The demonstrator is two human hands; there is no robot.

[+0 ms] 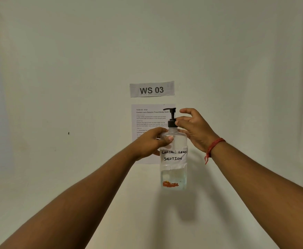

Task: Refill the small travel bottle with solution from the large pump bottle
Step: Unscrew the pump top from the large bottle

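— Pump bottle: did the left hand (152, 141) have it?

— Yes, its fingers were wrapped round the shoulder of the tall clear plastic pump bottle (173, 159) with the black pump head (171, 117). The right hand (192, 126) pinched the pump's black collar, other fingers spread.

— Where was it?

— Upright near the white bench's (237, 203) far edge, seemingly held just above it, before the taped instruction sheet (147, 114).

— Risks?

— Probably a slipping collar, or solution spilling if it tipped. No travel bottle was in sight.
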